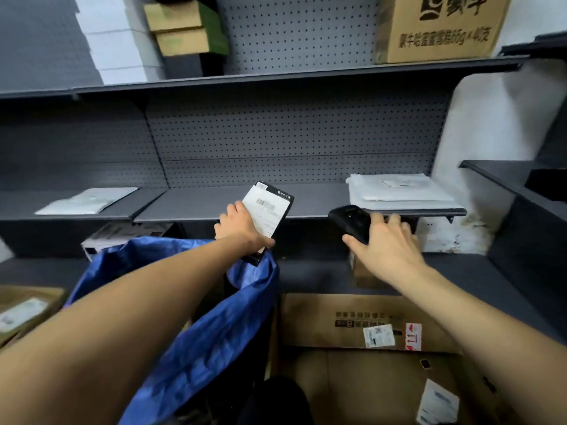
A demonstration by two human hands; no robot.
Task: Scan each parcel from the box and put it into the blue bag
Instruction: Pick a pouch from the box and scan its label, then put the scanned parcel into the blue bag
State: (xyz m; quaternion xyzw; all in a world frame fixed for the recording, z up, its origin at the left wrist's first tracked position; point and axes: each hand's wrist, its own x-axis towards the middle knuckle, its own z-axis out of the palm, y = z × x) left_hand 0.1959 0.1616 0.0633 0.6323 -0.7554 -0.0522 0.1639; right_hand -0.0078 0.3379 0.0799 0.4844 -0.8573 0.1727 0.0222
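- Gripping a flat black parcel in my left hand, I am holding it tilted above the open mouth of the blue bag, with its lower corner dipping just inside the bag's rim.
- I am showing the parcel's white shipping label face up; it is covering most of the black wrapper, and a barcode is visible on it, but the print is too blurred to read.
- I am clasping a black handheld scanner in my right hand, fingers curled round its body, with its head pointing left toward the parcel and a clear gap between the two.
- The open cardboard box is sitting below my right arm, just beside the bag; its flap is carrying printed characters I cannot read, a small white sticker and a red-and-white sticker.
- A white-labelled parcel is lying inside the box at lower right.
- A large carton is standing on the top shelf, bearing Chinese lettering and "66g × 40".
- White flat packets are lying at the right end of the middle shelf, and another white packet at its left; the shelf's front edge is running just behind both hands, with bare surface between the packets.
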